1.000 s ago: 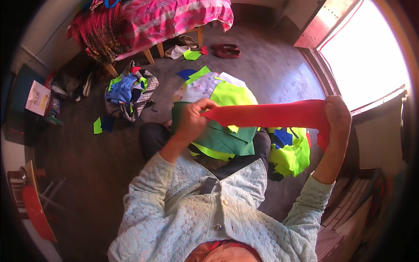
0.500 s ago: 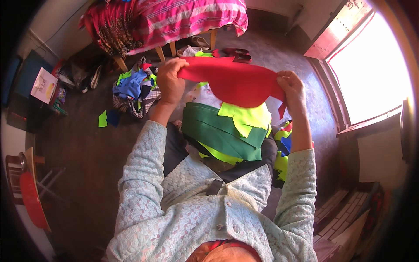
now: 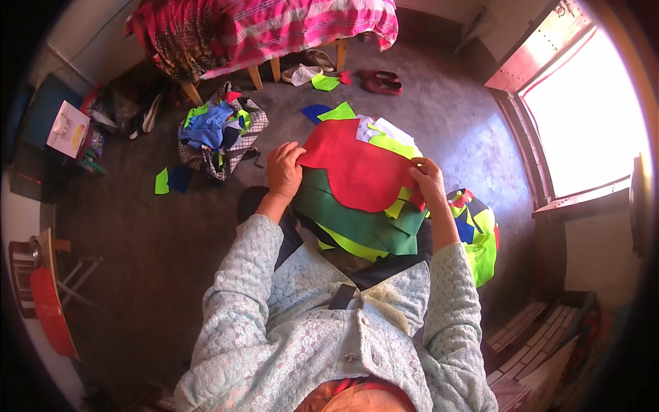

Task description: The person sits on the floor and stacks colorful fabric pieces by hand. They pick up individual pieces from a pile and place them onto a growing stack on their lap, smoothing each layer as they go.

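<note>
A red fabric piece [image 3: 364,168] with a curved lower edge is spread over the cloth on my lap. My left hand [image 3: 285,168] pinches its left edge, and my right hand [image 3: 427,180] grips its right end. Beneath it lies dark green fabric [image 3: 350,216], with neon yellow pieces [image 3: 353,245] showing along the lower edge. More neon yellow cloth [image 3: 395,144] and some white cloth [image 3: 398,132] show past the red piece's far side. A blue scrap [image 3: 315,112] and a yellow-green scrap [image 3: 336,112] lie just beyond.
A checked bag [image 3: 255,122] of coloured scraps stands on the floor to the left. Right of my knee sits a bundle of neon scraps [image 3: 484,237]. Dark red shoes [image 3: 379,82] lie near the pink-covered bed [image 3: 302,34]. A bright doorway [image 3: 583,117] is at right.
Both hands have come down and nearer, lowering the red fabric from the air onto the green cloth. The white cloth and scraps beyond it now show.
</note>
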{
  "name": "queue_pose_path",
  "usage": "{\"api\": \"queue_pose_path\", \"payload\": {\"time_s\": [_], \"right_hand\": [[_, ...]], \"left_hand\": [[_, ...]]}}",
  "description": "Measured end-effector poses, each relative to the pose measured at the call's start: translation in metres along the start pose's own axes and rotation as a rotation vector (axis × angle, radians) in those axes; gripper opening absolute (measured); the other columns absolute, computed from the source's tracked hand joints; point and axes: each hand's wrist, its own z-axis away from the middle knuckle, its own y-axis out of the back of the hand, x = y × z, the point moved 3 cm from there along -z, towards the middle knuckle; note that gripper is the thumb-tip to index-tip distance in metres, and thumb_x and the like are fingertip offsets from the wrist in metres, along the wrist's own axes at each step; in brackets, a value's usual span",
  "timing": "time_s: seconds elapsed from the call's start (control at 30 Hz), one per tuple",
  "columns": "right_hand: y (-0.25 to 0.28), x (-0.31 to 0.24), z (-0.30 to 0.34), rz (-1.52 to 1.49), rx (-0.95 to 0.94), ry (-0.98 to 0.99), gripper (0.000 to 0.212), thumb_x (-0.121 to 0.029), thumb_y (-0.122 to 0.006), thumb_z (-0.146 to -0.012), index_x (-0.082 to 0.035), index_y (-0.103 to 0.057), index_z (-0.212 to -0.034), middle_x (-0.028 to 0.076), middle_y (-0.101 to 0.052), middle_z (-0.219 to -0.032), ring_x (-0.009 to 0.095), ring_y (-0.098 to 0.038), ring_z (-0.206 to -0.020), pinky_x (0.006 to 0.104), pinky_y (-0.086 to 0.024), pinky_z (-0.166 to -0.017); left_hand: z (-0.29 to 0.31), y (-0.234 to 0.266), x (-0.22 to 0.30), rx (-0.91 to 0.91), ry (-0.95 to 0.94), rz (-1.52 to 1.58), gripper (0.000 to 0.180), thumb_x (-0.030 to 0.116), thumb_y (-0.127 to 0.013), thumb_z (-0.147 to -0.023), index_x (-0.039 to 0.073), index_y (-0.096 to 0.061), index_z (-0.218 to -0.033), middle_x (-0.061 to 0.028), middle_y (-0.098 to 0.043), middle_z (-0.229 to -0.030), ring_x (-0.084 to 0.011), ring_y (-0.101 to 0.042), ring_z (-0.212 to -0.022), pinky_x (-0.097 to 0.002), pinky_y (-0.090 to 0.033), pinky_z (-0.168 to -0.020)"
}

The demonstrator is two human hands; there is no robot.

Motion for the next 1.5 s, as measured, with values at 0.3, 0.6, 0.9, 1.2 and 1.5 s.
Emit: {"api": "queue_pose_path", "payload": {"time_s": [0.3, 0.6, 0.9, 1.2, 1.5], "right_hand": [[0.015, -0.011, 0.019, 0.282, 0.09, 0.019, 0.022, -0.008, -0.063, -0.082, -0.002, -0.064, -0.103, 0.007, -0.064, -0.068, 0.013, -0.058, -0.052, 0.0287, -0.045, -0.044], [0.049, -0.002, 0.019, 0.269, 0.204, 0.002, 0.02, -0.006, -0.061, -0.079, -0.001, -0.067, -0.098, 0.008, -0.065, -0.067, 0.014, -0.059, -0.053, 0.0302, -0.049, -0.051], [0.027, -0.042, 0.042, 0.919, 0.534, 0.525, 0.058, -0.033, -0.07, -0.083, -0.013, -0.051, -0.134, 0.018, -0.038, -0.146, 0.037, -0.034, -0.136, 0.0485, -0.03, -0.107], [-0.042, -0.007, 0.065, 1.088, 0.079, 0.547, 0.068, -0.063, -0.051, -0.085, -0.029, -0.044, -0.143, 0.013, -0.029, -0.153, 0.035, -0.024, -0.142, 0.0556, -0.015, -0.112], [-0.04, -0.014, 0.066, 0.993, 0.07, 0.553, 0.068, -0.061, -0.054, -0.083, -0.026, -0.047, -0.141, 0.012, -0.033, -0.151, 0.034, -0.025, -0.141, 0.0575, -0.014, -0.112]], "left_hand": [[0.005, -0.004, -0.002, -0.157, 0.124, 0.173, 0.042, -0.01, -0.051, -0.073, 0.009, -0.062, -0.109, -0.0131, -0.068, -0.107, -0.0338, -0.063, -0.1, -0.0423, -0.049, -0.087], [0.005, -0.004, 0.0, -0.246, 0.188, 0.07, 0.049, -0.01, -0.047, -0.076, 0.012, -0.06, -0.117, -0.0136, -0.067, -0.11, -0.0353, -0.063, -0.102, -0.0431, -0.05, -0.087], [0.007, -0.004, -0.01, -0.258, 0.194, 0.142, 0.049, -0.01, -0.046, -0.077, 0.014, -0.06, -0.118, -0.0155, -0.067, -0.11, -0.0364, -0.063, -0.101, -0.0436, -0.05, -0.085], [0.006, 0.001, -0.004, -0.393, 0.225, 0.141, 0.054, -0.008, -0.047, -0.077, 0.012, -0.055, -0.126, -0.0189, -0.066, -0.11, -0.0381, -0.062, -0.104, -0.0443, -0.049, -0.085], [0.005, 0.023, -0.021, 0.011, 0.082, 0.029, 0.052, -0.014, -0.044, -0.073, -0.001, -0.055, -0.122, -0.0201, -0.057, -0.125, -0.0363, -0.051, -0.121, -0.042, -0.039, -0.104]]}}
